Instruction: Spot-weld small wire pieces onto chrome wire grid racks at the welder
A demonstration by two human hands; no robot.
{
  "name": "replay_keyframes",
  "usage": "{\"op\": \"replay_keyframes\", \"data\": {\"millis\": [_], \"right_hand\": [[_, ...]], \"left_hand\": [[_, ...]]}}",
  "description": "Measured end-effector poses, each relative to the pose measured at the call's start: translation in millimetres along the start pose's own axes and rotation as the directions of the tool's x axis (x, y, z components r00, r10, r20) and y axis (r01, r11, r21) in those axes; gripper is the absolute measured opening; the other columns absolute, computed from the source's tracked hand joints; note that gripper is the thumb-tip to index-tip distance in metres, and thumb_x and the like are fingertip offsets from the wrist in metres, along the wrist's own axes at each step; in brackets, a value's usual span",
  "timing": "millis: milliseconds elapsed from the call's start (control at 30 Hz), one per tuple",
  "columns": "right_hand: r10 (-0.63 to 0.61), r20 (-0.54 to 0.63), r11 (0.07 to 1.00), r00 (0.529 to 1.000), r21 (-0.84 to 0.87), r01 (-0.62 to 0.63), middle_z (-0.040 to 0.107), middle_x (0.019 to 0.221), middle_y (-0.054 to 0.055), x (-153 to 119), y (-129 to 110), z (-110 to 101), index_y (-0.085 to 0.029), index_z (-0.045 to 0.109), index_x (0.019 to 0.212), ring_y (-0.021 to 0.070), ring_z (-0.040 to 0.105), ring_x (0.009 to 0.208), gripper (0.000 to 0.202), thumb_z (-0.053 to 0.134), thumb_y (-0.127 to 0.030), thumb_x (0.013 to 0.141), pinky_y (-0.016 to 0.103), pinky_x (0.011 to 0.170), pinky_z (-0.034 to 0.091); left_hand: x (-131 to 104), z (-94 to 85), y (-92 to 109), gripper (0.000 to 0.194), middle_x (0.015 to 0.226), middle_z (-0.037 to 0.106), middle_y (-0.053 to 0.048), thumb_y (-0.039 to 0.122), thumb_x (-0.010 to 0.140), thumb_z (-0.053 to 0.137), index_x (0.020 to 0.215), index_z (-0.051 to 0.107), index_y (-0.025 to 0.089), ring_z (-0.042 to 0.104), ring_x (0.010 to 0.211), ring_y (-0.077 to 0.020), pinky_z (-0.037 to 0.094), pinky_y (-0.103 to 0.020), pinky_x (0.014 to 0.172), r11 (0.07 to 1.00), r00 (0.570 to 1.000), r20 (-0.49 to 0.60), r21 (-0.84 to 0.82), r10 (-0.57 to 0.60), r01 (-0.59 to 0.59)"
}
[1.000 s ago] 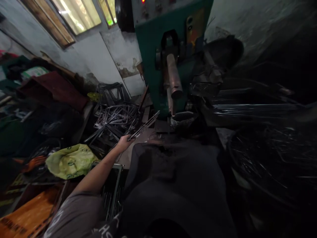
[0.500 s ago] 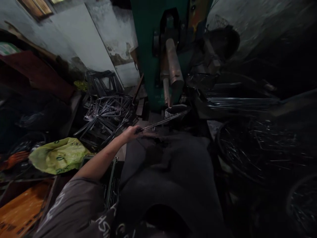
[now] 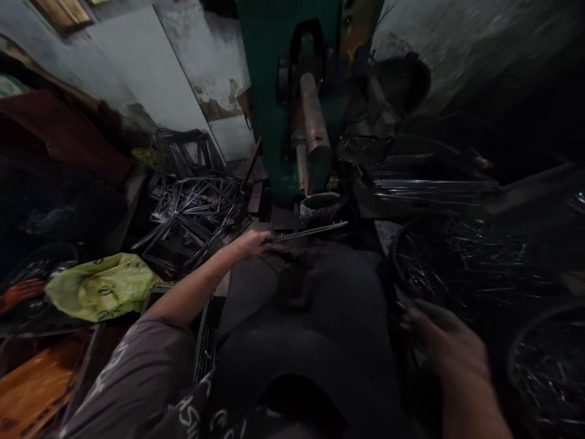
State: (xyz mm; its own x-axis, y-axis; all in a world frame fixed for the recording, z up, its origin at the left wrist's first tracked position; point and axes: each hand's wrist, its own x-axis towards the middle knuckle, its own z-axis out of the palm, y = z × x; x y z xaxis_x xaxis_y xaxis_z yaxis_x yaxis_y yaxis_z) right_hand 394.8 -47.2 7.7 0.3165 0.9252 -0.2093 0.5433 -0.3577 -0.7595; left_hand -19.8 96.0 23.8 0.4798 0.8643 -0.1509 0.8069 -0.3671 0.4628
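My left hand [image 3: 253, 244] is closed around one end of a thin metal wire frame [image 3: 315, 231]. I see the frame almost edge-on, with small bits sticking up along it. It points right, above my dark-clad lap and just below the cup-shaped holder [image 3: 322, 210] under the welding machine's copper-coloured electrodes [image 3: 314, 119]. On the right, my right hand [image 3: 450, 338] is blurred beside the round bin of small metal rods [image 3: 429, 274]. Its fingers look pinched together, with a thin light tip at them; what it is I cannot make out.
A green machine body [image 3: 267, 122] stands ahead. Piled wire frames [image 3: 192, 201] lie to the left, near a yellow-green sack [image 3: 103, 289] and an orange sack [image 3: 41, 384]. An orange-gloved hand [image 3: 22, 294] shows at far left. Another basket of metal pieces [image 3: 553, 366] stands lower right.
My right hand has come into view at the lower right. My left hand has shifted slightly right, and the wire frame has dropped from a steeper slant to nearly level.
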Motion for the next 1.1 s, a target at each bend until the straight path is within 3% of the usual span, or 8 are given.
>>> {"op": "replay_keyframes", "data": {"millis": [133, 200, 267, 433, 567, 667, 900, 1100], "right_hand": [[-0.156, 0.031, 0.985, 0.987, -0.063, 0.158, 0.068, 0.081, 0.009, 21.9, -11.0, 43.4, -0.022, 0.064, 0.088, 0.0292, 0.065, 0.075, 0.036, 0.051, -0.053, 0.076, 0.047, 0.075, 0.053], [-0.286, 0.025, 0.941, 0.958, -0.185, 0.285, 0.067, 0.092, 0.009, 25.2, -12.3, 47.6, -0.025, 0.064, 0.086, 0.03, 0.064, 0.084, 0.035, 0.045, -0.053, 0.078, 0.049, 0.082, 0.05], [-0.282, 0.032, 0.938, 0.959, -0.202, 0.282, 0.067, 0.092, 0.01, 26.3, -17.7, 40.1, -0.025, 0.065, 0.088, 0.0304, 0.063, 0.088, 0.036, 0.044, -0.053, 0.079, 0.049, 0.084, 0.049], [-0.058, 0.065, 0.986, 0.996, 0.157, 0.047, 0.065, 0.077, 0.006, 42.3, -72.6, 41.8, -0.02, 0.065, 0.089, 0.0224, 0.063, 0.07, 0.033, 0.065, -0.046, 0.069, 0.036, 0.068, 0.052], [-0.047, 0.195, 0.776, 0.98, 0.625, -0.087, 0.056, 0.059, -0.002, 69.6, -125.2, 100.7, -0.018, 0.055, 0.08, 0.0121, 0.052, 0.048, 0.042, 0.074, -0.046, 0.055, 0.026, 0.047, 0.048], [-0.013, 0.197, 0.656, 0.98, 0.741, -0.141, 0.058, 0.063, -0.003, 86.6, -147.0, 144.6, -0.018, 0.049, 0.078, 0.0094, 0.05, 0.048, 0.048, 0.077, -0.044, 0.049, 0.023, 0.042, 0.046], [-0.123, -0.073, 0.559, 0.99, 0.819, 0.13, 0.056, 0.07, -0.004, 110.8, -153.6, 182.8, -0.018, 0.047, 0.082, 0.0104, 0.055, 0.06, 0.041, 0.075, -0.036, 0.058, 0.027, 0.06, 0.051], [-0.162, -0.079, 0.526, 0.984, 0.837, 0.154, 0.053, 0.071, -0.006, 117.6, -157.0, 192.7, -0.019, 0.045, 0.083, 0.01, 0.055, 0.061, 0.04, 0.074, -0.036, 0.061, 0.029, 0.065, 0.051]], "left_hand": [[-11.0, -5.7, -1.0, 0.019, 0.076, 0.066, -0.001, 0.029, 0.085, 0.052, 0.094, 0.064, 0.017, 0.059, 0.067, -0.0113, 0.043, -0.019, 0.065, 0.994, 0.997, -0.058, -0.096, 0.044, -0.049], [-18.5, -9.0, -3.2, 0.021, 0.075, 0.066, -0.001, 0.03, 0.086, 0.051, 0.095, 0.064, 0.017, 0.059, 0.066, -0.0109, 0.043, -0.019, 0.066, 0.991, 0.996, -0.081, -0.126, 0.041, -0.051], [-23.7, -11.8, -5.6, 0.02, 0.076, 0.066, -0.001, 0.029, 0.085, 0.052, 0.095, 0.064, 0.017, 0.059, 0.067, -0.0111, 0.043, -0.019, 0.065, 0.99, 0.996, -0.089, -0.137, 0.027, -0.039], [-21.4, -13.6, -6.9, 0.019, 0.078, 0.067, -0.003, 0.028, 0.084, 0.052, 0.092, 0.065, 0.016, 0.061, 0.069, -0.0126, 0.042, -0.02, 0.063, 0.988, 0.994, -0.106, -0.147, 0.028, -0.044], [-16.3, -13.4, -3.1, 0.02, 0.07, 0.065, -0.002, 0.031, 0.085, 0.053, 0.089, 0.065, 0.015, 0.058, 0.062, -0.0111, 0.041, -0.019, 0.059, 0.988, 0.993, -0.117, -0.146, 0.027, -0.044], [-18.4, -16.5, -1.2, 0.02, 0.07, 0.064, -0.001, 0.031, 0.085, 0.053, 0.089, 0.064, 0.015, 0.057, 0.062, -0.0099, 0.04, -0.018, 0.058, 0.987, 0.99, -0.136, -0.15, 0.03, -0.051], [-25.3, -27.7, -4.5, 0.021, 0.072, 0.065, 0.0, 0.031, 0.085, 0.053, 0.089, 0.064, 0.013, 0.057, 0.063, -0.0086, 0.04, -0.017, 0.06, 0.985, 0.986, -0.168, -0.171, 0.001, -0.031], [-21.2, -31.4, -8.5, 0.018, 0.077, 0.067, -0.001, 0.027, 0.084, 0.055, 0.091, 0.065, 0.013, 0.061, 0.069, -0.01, 0.042, -0.017, 0.063, 0.981, 0.989, -0.146, -0.195, -0.01, -0.018]]}}
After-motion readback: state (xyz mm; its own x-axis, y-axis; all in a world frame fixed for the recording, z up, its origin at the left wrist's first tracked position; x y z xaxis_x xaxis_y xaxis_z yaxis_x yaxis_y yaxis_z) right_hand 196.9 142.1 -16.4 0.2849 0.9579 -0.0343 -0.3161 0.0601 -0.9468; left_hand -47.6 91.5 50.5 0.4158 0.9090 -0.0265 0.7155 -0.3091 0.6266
